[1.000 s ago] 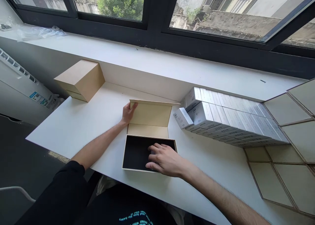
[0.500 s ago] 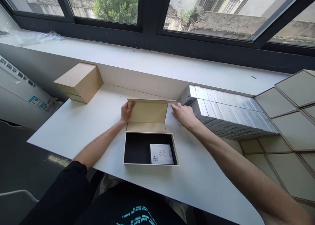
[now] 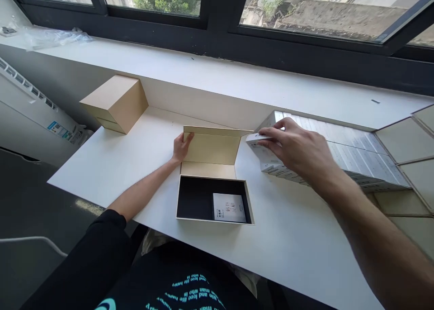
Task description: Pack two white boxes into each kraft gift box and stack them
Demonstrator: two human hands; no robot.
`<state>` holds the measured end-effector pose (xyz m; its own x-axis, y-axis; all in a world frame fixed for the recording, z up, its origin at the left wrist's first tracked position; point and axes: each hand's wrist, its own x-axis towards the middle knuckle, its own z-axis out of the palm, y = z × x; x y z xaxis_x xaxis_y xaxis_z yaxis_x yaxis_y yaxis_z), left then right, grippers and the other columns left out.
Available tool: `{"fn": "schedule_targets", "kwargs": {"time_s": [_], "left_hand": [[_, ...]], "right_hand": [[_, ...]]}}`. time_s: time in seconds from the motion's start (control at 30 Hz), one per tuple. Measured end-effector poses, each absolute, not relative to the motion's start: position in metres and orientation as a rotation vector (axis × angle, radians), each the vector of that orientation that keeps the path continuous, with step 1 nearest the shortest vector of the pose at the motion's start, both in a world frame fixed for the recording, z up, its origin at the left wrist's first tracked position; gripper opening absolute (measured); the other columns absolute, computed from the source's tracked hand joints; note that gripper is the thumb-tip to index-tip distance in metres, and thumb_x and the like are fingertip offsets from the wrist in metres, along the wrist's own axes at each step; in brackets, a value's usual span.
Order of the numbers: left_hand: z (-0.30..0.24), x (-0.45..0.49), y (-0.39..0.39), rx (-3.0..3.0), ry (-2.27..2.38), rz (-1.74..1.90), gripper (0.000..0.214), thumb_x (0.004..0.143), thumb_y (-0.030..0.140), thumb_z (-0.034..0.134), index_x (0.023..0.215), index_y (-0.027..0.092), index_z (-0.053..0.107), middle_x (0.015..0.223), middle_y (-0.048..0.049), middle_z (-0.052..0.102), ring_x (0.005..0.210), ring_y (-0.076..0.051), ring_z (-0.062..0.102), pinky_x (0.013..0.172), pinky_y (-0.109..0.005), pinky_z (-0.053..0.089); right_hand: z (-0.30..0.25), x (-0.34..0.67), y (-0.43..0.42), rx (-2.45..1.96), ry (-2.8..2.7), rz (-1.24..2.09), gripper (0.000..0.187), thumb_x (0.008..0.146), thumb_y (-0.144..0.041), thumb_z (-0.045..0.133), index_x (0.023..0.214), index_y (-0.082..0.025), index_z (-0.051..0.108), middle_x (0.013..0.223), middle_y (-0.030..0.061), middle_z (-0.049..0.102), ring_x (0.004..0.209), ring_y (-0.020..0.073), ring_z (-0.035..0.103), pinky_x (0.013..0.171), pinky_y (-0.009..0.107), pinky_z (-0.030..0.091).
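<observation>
An open tan gift box (image 3: 215, 182) with a black lining lies on the white table in front of me. One small white carton (image 3: 229, 207) rests flat in its right half. My left hand (image 3: 182, 147) holds the left edge of the raised lid (image 3: 214, 145). My right hand (image 3: 295, 151) is lifted above the table and closed round another small white carton (image 3: 258, 140), just left of the rows of white cartons (image 3: 352, 154).
A closed tan box (image 3: 114, 102) stands at the table's back left. Flat tan boxes (image 3: 417, 165) are stacked at the right. A white window ledge (image 3: 217, 77) runs behind, with clear plastic wrap (image 3: 50, 36) at its left end. The table's front edge is near my body.
My right hand left a white carton in the open box, reached to the rows on the right and now holds another carton lifted off the table. My left hand stayed on the lid.
</observation>
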<state>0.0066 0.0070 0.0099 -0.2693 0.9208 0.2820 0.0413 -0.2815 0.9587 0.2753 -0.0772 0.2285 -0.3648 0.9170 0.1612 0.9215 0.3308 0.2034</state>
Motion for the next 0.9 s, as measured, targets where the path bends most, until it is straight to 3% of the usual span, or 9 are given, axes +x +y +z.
{"fn": "schedule_targets", "kwargs": {"time_s": [0.1,0.23,0.33,0.5,0.63,0.77,0.83,0.9], "left_hand": [[0.011,0.006,0.007,1.283,1.271,1.649,0.056,0.076,0.07,0.064,0.062,0.019,0.046,0.058,0.0036,0.036,0.06,-0.011,0.031,0.055,-0.025,0.027],[0.012,0.006,0.006,1.287,1.266,1.654,0.058,0.075,0.072,0.063,0.063,0.018,0.047,0.059,0.0035,0.038,0.061,-0.01,0.032,0.055,-0.024,0.028],[0.014,0.006,0.004,1.289,1.274,1.65,0.06,0.074,0.074,0.062,0.062,0.019,0.044,0.058,0.0041,0.035,0.06,-0.01,0.029,0.054,-0.025,0.027],[0.015,0.007,0.003,1.308,1.287,1.641,0.061,0.075,0.075,0.061,0.061,0.019,0.042,0.058,0.0046,0.032,0.06,-0.01,0.027,0.054,-0.025,0.025],[0.013,0.008,0.004,1.297,1.315,1.645,0.059,0.076,0.072,0.062,0.06,0.019,0.042,0.058,0.0043,0.032,0.06,-0.01,0.027,0.053,-0.025,0.025],[0.01,0.01,0.004,1.312,1.312,1.63,0.056,0.078,0.069,0.061,0.061,0.019,0.043,0.059,0.004,0.034,0.061,-0.01,0.029,0.054,-0.025,0.026],[0.009,0.01,0.003,1.315,1.325,1.634,0.055,0.078,0.068,0.062,0.061,0.019,0.043,0.058,0.0042,0.035,0.061,-0.01,0.029,0.054,-0.025,0.027],[0.007,0.01,0.002,1.318,1.342,1.637,0.054,0.079,0.067,0.062,0.061,0.019,0.044,0.057,0.0046,0.034,0.059,-0.01,0.029,0.054,-0.025,0.026]], "right_hand": [[0.234,0.251,-0.104,-1.214,-2.915,-0.072,0.024,0.097,-0.035,0.057,0.115,-0.03,0.072,0.111,0.0078,0.062,0.077,0.0164,0.06,0.061,0.027,0.045],[0.188,0.214,-0.12,-0.813,-3.236,0.243,0.013,0.091,-0.032,0.067,0.098,-0.025,0.075,0.097,0.0065,0.064,0.087,0.0183,0.059,0.073,0.03,0.046],[0.148,0.203,-0.121,-0.822,-3.313,0.387,0.018,0.094,-0.035,0.063,0.093,-0.022,0.076,0.094,0.008,0.066,0.091,0.0208,0.058,0.075,0.032,0.045],[0.121,0.217,-0.135,-0.768,-3.229,0.618,0.028,0.101,-0.03,0.049,0.096,-0.021,0.074,0.116,0.01,0.065,0.105,0.0213,0.058,0.088,0.034,0.046],[0.114,0.224,-0.151,-0.807,-3.157,0.688,0.037,0.102,-0.04,0.045,0.09,-0.02,0.074,0.098,0.0082,0.068,0.107,0.0235,0.058,0.09,0.036,0.047],[0.103,0.218,-0.158,-0.799,-3.103,0.651,0.046,0.1,-0.049,0.045,0.083,-0.02,0.076,0.086,0.0083,0.071,0.117,0.0287,0.056,0.102,0.044,0.042],[0.106,0.215,-0.158,-0.725,-3.075,0.621,0.045,0.101,-0.048,0.046,0.084,-0.018,0.076,0.088,0.0082,0.073,0.12,0.028,0.057,0.108,0.045,0.038],[0.12,0.218,-0.153,-0.677,-2.979,0.605,0.042,0.103,-0.044,0.044,0.091,-0.018,0.075,0.095,0.0077,0.074,0.117,0.0237,0.06,0.105,0.039,0.041]]}}
